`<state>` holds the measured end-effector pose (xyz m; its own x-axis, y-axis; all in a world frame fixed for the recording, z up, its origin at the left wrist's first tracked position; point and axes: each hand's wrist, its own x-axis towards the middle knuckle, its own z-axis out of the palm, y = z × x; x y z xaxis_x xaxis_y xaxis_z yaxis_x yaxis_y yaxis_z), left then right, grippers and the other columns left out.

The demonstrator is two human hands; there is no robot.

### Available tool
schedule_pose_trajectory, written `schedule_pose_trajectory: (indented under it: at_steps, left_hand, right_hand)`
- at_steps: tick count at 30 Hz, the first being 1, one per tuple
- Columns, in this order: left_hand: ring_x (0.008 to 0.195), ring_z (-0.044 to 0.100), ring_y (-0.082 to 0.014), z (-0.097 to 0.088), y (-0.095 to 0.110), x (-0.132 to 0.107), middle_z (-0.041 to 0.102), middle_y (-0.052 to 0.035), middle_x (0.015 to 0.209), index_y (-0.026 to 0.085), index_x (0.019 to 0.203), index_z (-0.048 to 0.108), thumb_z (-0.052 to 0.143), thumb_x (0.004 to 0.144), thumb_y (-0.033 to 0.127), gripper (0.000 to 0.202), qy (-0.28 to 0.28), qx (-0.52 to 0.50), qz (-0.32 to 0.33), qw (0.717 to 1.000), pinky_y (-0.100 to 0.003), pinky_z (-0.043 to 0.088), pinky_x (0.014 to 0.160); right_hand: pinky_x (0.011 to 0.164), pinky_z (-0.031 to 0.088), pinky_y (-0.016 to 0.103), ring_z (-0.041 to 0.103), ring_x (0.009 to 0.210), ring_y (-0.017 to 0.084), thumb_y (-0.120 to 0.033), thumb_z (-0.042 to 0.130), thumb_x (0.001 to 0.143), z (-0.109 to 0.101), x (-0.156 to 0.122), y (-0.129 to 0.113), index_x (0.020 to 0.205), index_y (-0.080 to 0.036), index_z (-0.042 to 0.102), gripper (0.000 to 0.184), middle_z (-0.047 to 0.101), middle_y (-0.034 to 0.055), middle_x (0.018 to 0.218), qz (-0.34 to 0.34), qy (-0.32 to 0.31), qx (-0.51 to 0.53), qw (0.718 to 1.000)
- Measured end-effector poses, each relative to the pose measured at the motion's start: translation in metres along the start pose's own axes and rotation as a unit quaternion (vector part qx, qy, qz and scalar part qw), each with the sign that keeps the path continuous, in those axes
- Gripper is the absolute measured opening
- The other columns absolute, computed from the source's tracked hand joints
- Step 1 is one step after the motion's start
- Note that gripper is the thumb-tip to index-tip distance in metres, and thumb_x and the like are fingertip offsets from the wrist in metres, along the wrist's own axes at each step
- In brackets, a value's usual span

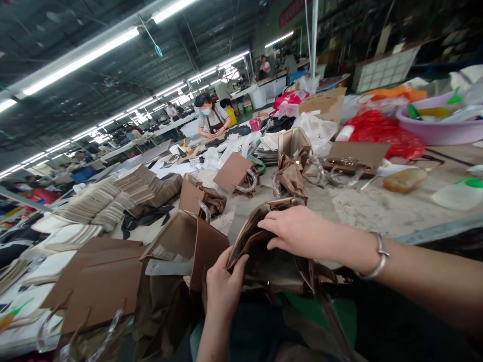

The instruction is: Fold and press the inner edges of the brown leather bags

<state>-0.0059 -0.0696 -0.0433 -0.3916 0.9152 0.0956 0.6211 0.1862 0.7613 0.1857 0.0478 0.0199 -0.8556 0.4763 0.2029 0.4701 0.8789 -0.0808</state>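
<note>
A brown handbag [279, 271] is held in front of me at the table's near edge, its mouth open and its darker lining showing. My left hand [224, 284] is closed on the bag's left rim, with the thumb on the inner side and the fingers on the outside. Across the mouth lies my right hand [294, 231], its fingers stretched out and apart from the thumb, over the lining near the far rim. Whether those fingertips touch the lining is hard to make out. A metal bracelet circles the right wrist.
Partly made brown bags [206, 246] and flat brown panels [101, 281] lie at left, near stacked pieces [139, 186]. More bags [292, 166] stand beyond. At right are a purple basin [441, 133], a red plastic bag [385, 136] and a green-capped bottle [458, 193]. A co-worker [213, 118] works opposite.
</note>
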Motion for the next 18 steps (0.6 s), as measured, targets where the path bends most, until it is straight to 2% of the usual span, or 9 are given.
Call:
schedule_pose_trajectory:
  at_steps: [2,5,12,18]
  left_hand:
    - [0.089,0.066,-0.0186,0.001,-0.002,0.001,0.072,-0.0010,0.095,0.022,0.103,0.067,0.061,0.079,0.039,0.030,0.007,-0.008,0.001,1.000,-0.023,0.049,0.076]
    - [0.089,0.066,-0.0190,0.002,-0.004,0.002,0.073,-0.0017,0.094,0.020,0.101,0.069,0.061,0.079,0.038,0.030,0.016,-0.023,-0.009,1.000,-0.023,0.050,0.075]
    - [0.084,0.067,-0.0205,0.005,-0.005,0.002,0.074,-0.0036,0.087,0.018,0.094,0.073,0.062,0.077,0.037,0.028,0.048,-0.048,-0.024,0.997,-0.023,0.052,0.072]
    - [0.083,0.068,-0.0220,0.009,-0.005,-0.001,0.074,-0.0051,0.086,0.016,0.093,0.073,0.064,0.075,0.038,0.030,0.066,-0.056,-0.032,0.996,-0.026,0.053,0.073]
  right_hand:
    - [0.059,0.043,0.027,0.063,0.074,0.021,-0.036,0.059,0.083,0.005,0.010,0.003,0.089,-0.019,0.068,0.020,0.068,0.0057,0.081,-0.002,-0.035,-0.013,0.999]
    - [0.057,0.039,0.026,0.063,0.070,0.019,-0.033,0.052,0.087,0.011,0.017,0.010,0.075,-0.019,0.068,0.024,0.068,0.0055,0.074,-0.007,-0.050,-0.017,0.999]
    - [0.062,0.040,0.025,0.063,0.071,0.017,-0.037,0.052,0.086,0.021,0.028,0.025,0.081,-0.024,0.070,0.024,0.071,0.0025,0.077,0.028,-0.028,0.036,0.999]
    - [0.063,0.043,0.027,0.065,0.073,0.020,-0.035,0.050,0.086,0.018,0.039,0.021,0.080,-0.022,0.071,0.025,0.071,0.0051,0.077,0.059,-0.024,0.018,0.998]
